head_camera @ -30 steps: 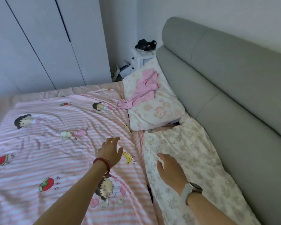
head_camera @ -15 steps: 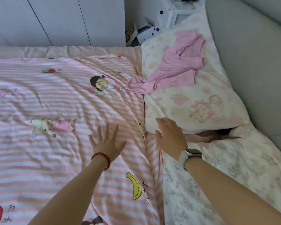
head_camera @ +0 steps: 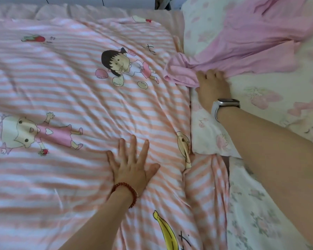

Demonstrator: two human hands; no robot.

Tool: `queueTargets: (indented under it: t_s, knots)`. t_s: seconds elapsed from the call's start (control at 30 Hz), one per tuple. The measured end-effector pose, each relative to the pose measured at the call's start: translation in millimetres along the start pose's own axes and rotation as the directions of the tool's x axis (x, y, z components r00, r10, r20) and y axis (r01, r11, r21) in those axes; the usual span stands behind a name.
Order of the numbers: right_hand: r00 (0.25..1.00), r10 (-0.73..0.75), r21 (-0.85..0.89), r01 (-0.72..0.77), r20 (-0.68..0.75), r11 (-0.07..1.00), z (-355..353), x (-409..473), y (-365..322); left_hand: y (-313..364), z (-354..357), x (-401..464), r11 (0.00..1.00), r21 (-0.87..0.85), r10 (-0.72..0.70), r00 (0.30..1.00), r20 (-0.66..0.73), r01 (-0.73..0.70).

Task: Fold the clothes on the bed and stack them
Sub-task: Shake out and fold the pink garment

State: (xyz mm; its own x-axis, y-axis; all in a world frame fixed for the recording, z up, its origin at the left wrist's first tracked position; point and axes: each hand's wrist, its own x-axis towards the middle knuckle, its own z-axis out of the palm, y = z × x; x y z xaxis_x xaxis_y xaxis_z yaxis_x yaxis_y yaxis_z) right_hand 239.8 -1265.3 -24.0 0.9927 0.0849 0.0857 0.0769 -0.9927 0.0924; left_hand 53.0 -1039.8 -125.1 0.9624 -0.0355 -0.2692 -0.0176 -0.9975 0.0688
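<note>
A crumpled pink garment [head_camera: 251, 46] lies across the white flowered pillow [head_camera: 278, 98] at the upper right, with one end trailing onto the striped quilt. My right hand [head_camera: 212, 84], with a watch on the wrist, reaches over the pillow's edge and its fingertips are tucked into the garment's near end. My left hand [head_camera: 132, 165], with a red bead bracelet, lies flat with fingers spread on the pink-and-white striped cartoon quilt [head_camera: 61, 91].
A second flowered pillow [head_camera: 257, 219] lies at the lower right under my right forearm. The quilt covers the left and middle of the bed. A strip of wardrobe and floor clutter shows along the top edge.
My right hand has moved forward from the pillow's near corner to the pink garment's end and closed on it. My left hand has pressed down flat on the quilt. The view has tipped closer.
</note>
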Motion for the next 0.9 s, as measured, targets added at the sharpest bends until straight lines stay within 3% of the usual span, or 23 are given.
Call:
queueTargets:
  t_s: [0.13, 0.33, 0.5, 0.57, 0.6, 0.63, 0.67, 0.7, 0.77, 0.9]
  knots:
    - [0.995, -0.055, 0.066, 0.060, -0.084, 0.996, -4.5, -23.6, -3.5, -1.7, 0.5, 3.4, 1.000, -0.022, 0.016, 1.000, 0.002, -0.016]
    - [0.981, 0.065, 0.435, 0.022, -0.184, 0.900, -18.6, -148.4, -24.4, -4.2, -9.3, 9.5, 0.998, -0.056, 0.033, 0.998, 0.044, -0.031]
    - [0.982, 0.123, 0.627, -0.007, -0.142, 0.779, -29.1, -263.9, -59.5, -14.7, -46.3, 0.9, 0.952, -0.308, 0.046, 0.991, 0.124, -0.005]
    - [0.981, 0.142, 0.692, -0.011, -0.132, 0.722, -36.4, -307.9, -73.4, -17.5, -62.2, -23.9, 0.851, -0.525, 0.065, 0.990, 0.125, 0.011]
    - [0.982, 0.150, 0.719, -0.019, -0.118, 0.695, -41.6, -329.9, -81.1, -17.6, -71.3, -45.3, 0.704, -0.706, 0.063, 0.983, 0.171, 0.078]
    - [0.982, 0.152, 0.738, -0.022, -0.109, 0.675, -47.8, -350.6, -88.8, -15.8, -81.0, -72.9, 0.478, -0.860, 0.060, 0.970, 0.234, 0.178]
    - [0.983, 0.147, 0.753, -0.016, -0.108, 0.658, -54.9, -370.5, -97.1, -12.9, -89.1, -103.5, 0.260, -0.931, 0.076, 0.956, 0.284, 0.256]
    - [0.986, 0.133, 0.770, -0.006, -0.103, 0.638, -62.9, -391.6, -106.8, -8.9, -94.4, -134.6, 0.152, -0.943, 0.098, 0.945, 0.311, 0.295]
    - [0.994, 0.089, 0.809, 0.002, -0.067, 0.588, -80.4, -433.3, -125.5, -4.8, -95.2, -194.6, 0.224, -0.934, 0.077, 0.951, 0.300, 0.277]
    - [1.000, 0.010, 0.871, -0.004, -0.001, 0.491, -116.3, -511.5, -141.6, -23.1, -104.4, -300.9, 0.246, -0.943, -0.185, 0.966, 0.182, 0.224]
